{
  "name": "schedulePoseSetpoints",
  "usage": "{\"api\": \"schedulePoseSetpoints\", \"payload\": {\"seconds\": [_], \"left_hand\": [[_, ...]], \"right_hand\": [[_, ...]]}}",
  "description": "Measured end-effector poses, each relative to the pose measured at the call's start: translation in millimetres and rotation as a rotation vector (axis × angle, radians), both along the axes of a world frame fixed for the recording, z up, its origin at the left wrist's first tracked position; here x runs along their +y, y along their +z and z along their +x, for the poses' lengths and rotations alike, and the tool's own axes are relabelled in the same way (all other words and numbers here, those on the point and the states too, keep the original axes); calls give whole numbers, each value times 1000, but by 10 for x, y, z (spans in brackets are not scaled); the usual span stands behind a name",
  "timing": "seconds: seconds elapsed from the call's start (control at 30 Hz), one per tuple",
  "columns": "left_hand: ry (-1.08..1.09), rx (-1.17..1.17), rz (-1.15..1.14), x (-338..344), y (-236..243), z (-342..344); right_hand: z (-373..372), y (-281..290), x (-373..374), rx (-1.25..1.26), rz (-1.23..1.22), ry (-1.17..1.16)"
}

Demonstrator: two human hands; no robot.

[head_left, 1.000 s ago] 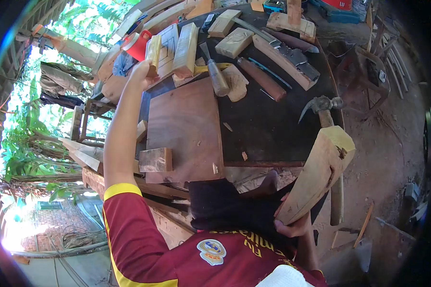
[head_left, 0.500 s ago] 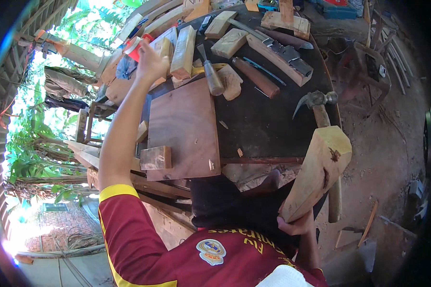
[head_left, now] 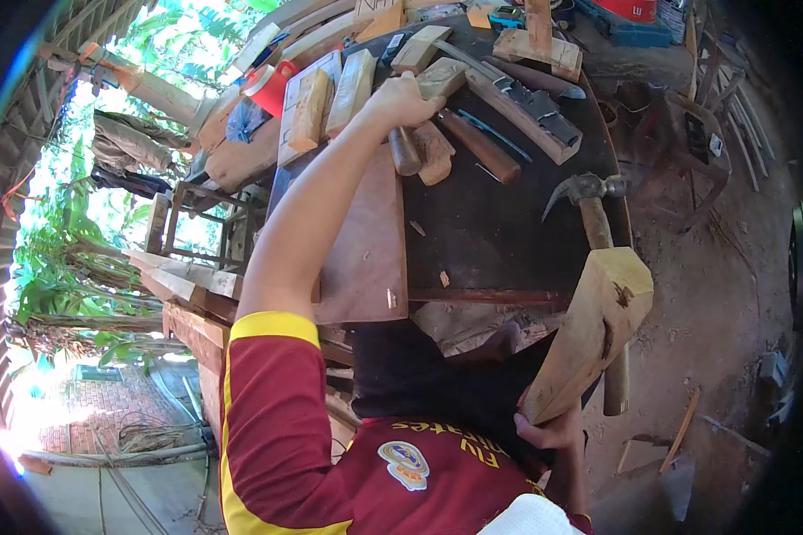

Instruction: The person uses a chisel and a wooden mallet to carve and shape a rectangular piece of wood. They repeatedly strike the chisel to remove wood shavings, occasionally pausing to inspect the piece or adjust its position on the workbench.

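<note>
My left hand (head_left: 408, 100) is closed over the upper part of a chisel, whose round wooden handle (head_left: 406, 152) shows below it. The blade and my fingertips are hidden. Beside the knuckles lies a short pale wood block (head_left: 442, 78). My right hand (head_left: 549, 430) grips the narrow lower end of a chunky, tapered wood piece (head_left: 589, 334) with a dark knot. Behind that piece is a claw hammer (head_left: 589, 187); its handle comes out below, and I cannot tell what supports it. A flat brown board (head_left: 357, 259) lies under my left forearm.
The dark table (head_left: 482, 232) bears a brown wooden handle (head_left: 482, 147), a long wood piece with a black part (head_left: 531, 111), and several pale blocks (head_left: 308, 107). A red and white jug (head_left: 272, 86) stands at the far left. Logs and scraps lie around.
My left hand has left the red and white jug and moved right to the chisel. My right hand still holds the tapered wood piece in nearly the same place.
</note>
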State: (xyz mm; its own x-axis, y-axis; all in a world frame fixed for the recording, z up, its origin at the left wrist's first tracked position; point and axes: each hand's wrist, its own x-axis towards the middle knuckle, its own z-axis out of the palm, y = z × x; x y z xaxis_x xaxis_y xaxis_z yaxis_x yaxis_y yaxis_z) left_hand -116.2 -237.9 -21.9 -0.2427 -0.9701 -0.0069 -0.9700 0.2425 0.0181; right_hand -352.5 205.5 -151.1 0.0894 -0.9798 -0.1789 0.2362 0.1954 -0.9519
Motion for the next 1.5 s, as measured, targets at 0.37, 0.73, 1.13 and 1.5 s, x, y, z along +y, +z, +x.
{"api": "schedulePoseSetpoints", "payload": {"seconds": [0.37, 0.73, 1.13, 1.5], "left_hand": [[-252, -107, -112, 602, 768, 521], [-10, -188, 14, 2022, 1276, 1867], [174, -254, 163, 1998, 870, 2423], [-238, -227, 52, 1402, 591, 1382]], "right_hand": [[54, -20, 4, 8, -62, -38], [331, -8, -315, -12, -186, 88], [563, 221, -313, -106, -317, 90], [492, 264, -22, -9, -122, -31]]}}
